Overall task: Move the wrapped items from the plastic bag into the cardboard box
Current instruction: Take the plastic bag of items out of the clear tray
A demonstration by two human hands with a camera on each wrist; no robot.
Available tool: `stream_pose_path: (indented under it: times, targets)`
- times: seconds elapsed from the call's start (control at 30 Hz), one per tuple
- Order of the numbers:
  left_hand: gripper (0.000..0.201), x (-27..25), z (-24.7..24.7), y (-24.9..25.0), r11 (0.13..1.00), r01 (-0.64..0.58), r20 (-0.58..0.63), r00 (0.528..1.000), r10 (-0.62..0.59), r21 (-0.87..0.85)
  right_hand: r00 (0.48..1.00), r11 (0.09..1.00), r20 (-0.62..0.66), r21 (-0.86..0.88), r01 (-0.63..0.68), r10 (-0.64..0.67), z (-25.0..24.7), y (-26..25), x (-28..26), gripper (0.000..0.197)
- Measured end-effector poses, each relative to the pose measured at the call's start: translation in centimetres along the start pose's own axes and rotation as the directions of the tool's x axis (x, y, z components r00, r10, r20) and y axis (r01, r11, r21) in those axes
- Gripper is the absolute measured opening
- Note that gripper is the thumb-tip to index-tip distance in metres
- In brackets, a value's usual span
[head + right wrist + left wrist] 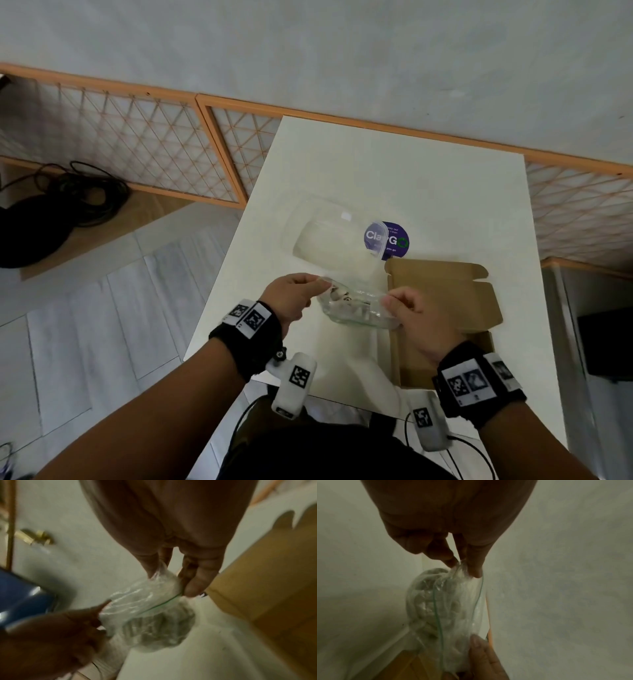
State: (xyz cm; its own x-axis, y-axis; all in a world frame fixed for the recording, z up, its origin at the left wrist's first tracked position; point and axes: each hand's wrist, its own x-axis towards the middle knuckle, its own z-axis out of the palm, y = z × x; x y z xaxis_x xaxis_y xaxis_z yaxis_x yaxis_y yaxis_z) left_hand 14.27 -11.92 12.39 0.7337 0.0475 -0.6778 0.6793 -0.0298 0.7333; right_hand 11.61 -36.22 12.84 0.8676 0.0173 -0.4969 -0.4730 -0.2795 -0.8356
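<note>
A clear plastic zip bag (356, 306) with several small wrapped items (339, 295) inside hangs just above the white table (445, 192). My left hand (291, 296) pinches the bag's left top corner and my right hand (411, 313) pinches its right top corner. In the left wrist view the bag (447, 608) shows a green zip line, held between thumb and fingers (476, 566). In the right wrist view the bag (150, 608) bulges with the items (154, 630). The open cardboard box (445, 308) lies flat just right of the bag, partly behind my right hand.
A clear plastic container (329, 236) lies on the table behind the bag, beside a round purple sticker (390, 240). Black cables (68, 202) are coiled on the floor at the left. A wooden lattice rail (137, 137) runs along the wall.
</note>
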Motion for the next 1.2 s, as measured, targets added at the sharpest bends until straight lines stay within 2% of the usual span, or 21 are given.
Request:
stream_pose_path:
  times: [0.03, 0.1, 0.17, 0.2, 0.23, 0.27, 0.3, 0.37, 0.43, 0.5, 0.57, 0.67, 0.8, 0.93, 1.0, 1.07, 1.13, 1.2]
  targets:
    - [0.006, -0.2, -0.1, 0.2, 0.996, 0.056, 0.035, 0.998, -0.054, -0.07, 0.998, 0.986, -0.026, -0.162, 0.048, -0.053, -0.1, 0.0, 0.0, 0.018]
    - [0.009, -0.5, 0.0, 0.3, 0.977, 0.154, 0.093, 0.986, -0.141, -0.145, 0.989, 0.921, -0.063, -0.376, 0.1, -0.133, -0.2, 0.1, 0.1, 0.021]
    - [0.008, -0.8, 0.4, 0.1, 0.949, 0.233, 0.118, 0.97, -0.212, -0.213, 0.991, 0.897, -0.071, -0.436, 0.072, -0.114, 0.0, 0.2, 0.4, 0.022]
    - [0.006, -0.9, 0.6, -0.1, 0.929, 0.263, 0.135, 0.963, -0.235, -0.259, 0.994, 0.914, -0.087, -0.405, 0.022, -0.063, 0.2, 0.4, 0.7, 0.021]
    - [0.006, -0.9, 0.9, -0.3, 0.909, 0.286, 0.157, 0.956, -0.249, -0.303, 0.994, 0.949, -0.111, -0.31, -0.055, 0.021, 0.4, 0.5, 0.9, 0.02]
    - [0.008, -0.8, 1.1, -0.7, 0.89, 0.306, 0.178, 0.949, -0.259, -0.339, 0.983, 0.979, -0.118, -0.129, -0.156, 0.141, 0.5, 0.6, 1.1, 0.02]
    - [0.009, -0.7, 1.4, -1.2, 0.877, 0.324, 0.195, 0.943, -0.269, -0.355, 0.958, 0.957, -0.075, 0.11, -0.269, 0.278, 0.7, 0.5, 1.1, 0.019]
    - [0.011, -0.5, 1.7, -2.3, 0.864, 0.358, 0.21, 0.931, -0.299, -0.355, 0.894, 0.753, 0.1, 0.503, -0.424, 0.437, 0.9, 0.4, 1.2, 0.019]
    - [0.011, -0.4, 1.8, -3.3, 0.855, 0.39, 0.201, 0.919, -0.339, -0.341, 0.848, 0.584, 0.214, 0.642, -0.496, 0.485, 0.8, 0.5, 1.4, 0.022]
    - [0.013, -0.2, 1.9, -4.0, 0.858, 0.409, 0.204, 0.91, -0.36, -0.311, 0.814, 0.511, 0.26, 0.669, -0.54, 0.519, 1.0, 0.4, 1.6, 0.024]
    - [0.018, -0.1, 2.1, -3.9, 0.879, 0.4, 0.187, 0.914, -0.36, -0.261, 0.796, 0.486, 0.272, 0.671, -0.559, 0.54, 1.2, 0.4, 1.7, 0.027]
    - [0.02, 0.1, 2.3, -3.0, 0.896, 0.367, 0.139, 0.929, -0.342, -0.25, 0.794, 0.513, 0.288, 0.635, -0.577, 0.535, 1.4, 0.0, 1.6, 0.032]
    - [0.025, 0.6, 1.9, -1.7, 0.878, 0.416, 0.145, 0.909, -0.392, -0.238, 0.802, 0.571, 0.338, 0.57, -0.59, 0.492, 1.8, 0.3, 1.6, 0.041]
    - [0.036, 1.0, 2.2, -1.3, 0.885, 0.413, 0.071, 0.91, -0.408, -0.214, 0.847, 0.673, 0.436, 0.531, -0.515, 0.304, 1.9, 0.3, 1.2, 0.052]
    - [0.034, 1.2, 1.9, -1.2, 0.881, 0.423, 0.093, 0.906, -0.413, -0.212, 0.863, 0.721, 0.462, 0.525, -0.452, 0.205, 1.4, -0.1, 1.0, 0.053]
    - [0.033, 1.3, 1.6, -0.8, 0.868, 0.447, 0.137, 0.894, -0.427, -0.214, 0.89, 0.777, 0.414, 0.491, -0.394, 0.189, 1.0, 0.2, 1.1, 0.046]
    - [0.041, 1.3, 1.6, -0.5, 0.852, 0.466, 0.193, 0.883, -0.429, -0.24, 0.913, 0.82, 0.342, 0.442, -0.364, 0.221, 1.0, 0.7, 1.4, 0.028]
    - [0.054, 1.5, 1.5, -0.1, 0.849, 0.47, 0.24, 0.877, -0.417, -0.241, 0.923, 0.837, 0.297, 0.414, -0.356, 0.246, 1.2, 1.0, 2.0, 0.026]
